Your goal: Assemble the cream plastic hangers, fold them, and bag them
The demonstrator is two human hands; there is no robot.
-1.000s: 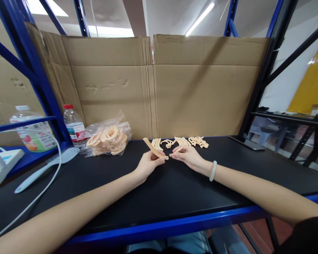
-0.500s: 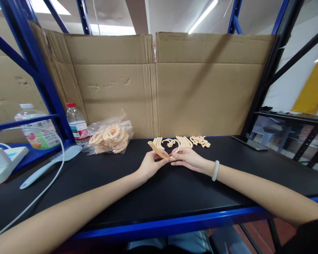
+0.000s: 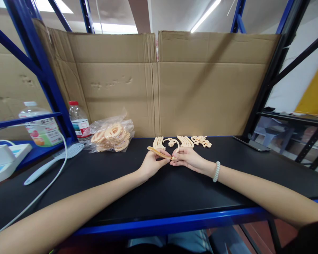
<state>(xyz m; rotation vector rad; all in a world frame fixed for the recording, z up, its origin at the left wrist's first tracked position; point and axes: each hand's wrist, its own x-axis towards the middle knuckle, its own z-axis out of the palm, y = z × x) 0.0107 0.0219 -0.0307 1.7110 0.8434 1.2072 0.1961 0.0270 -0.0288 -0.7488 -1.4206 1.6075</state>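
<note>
A slim, curved, pale wooden strip (image 3: 155, 152) is pinched in my left hand (image 3: 150, 165), its free end pointing up and left. My right hand (image 3: 191, 158) has its fingers closed on a second curved wooden piece (image 3: 178, 145), which rises above the fingertips. Both hands meet over the black tabletop, and the pieces come together at the fingertips, where their contact is hidden. Just behind lie a left row of curved strips (image 3: 158, 142), a small scrolled carving (image 3: 170, 141), a right row of curved strips (image 3: 186, 141) and a pile of ornate carvings (image 3: 201, 141).
A clear plastic bag of wooden rings (image 3: 112, 135) lies left, beside a red-capped bottle (image 3: 79, 121). Further left are a hairbrush (image 3: 54, 162), a white cable (image 3: 65, 155) and a power strip (image 3: 13, 165). A phone (image 3: 251, 143) rests at right. Cardboard (image 3: 214, 84) walls the back.
The strip in my left hand has tipped lower, closer to level. My hands stay together in nearly the same spot, and the view has shifted slightly.
</note>
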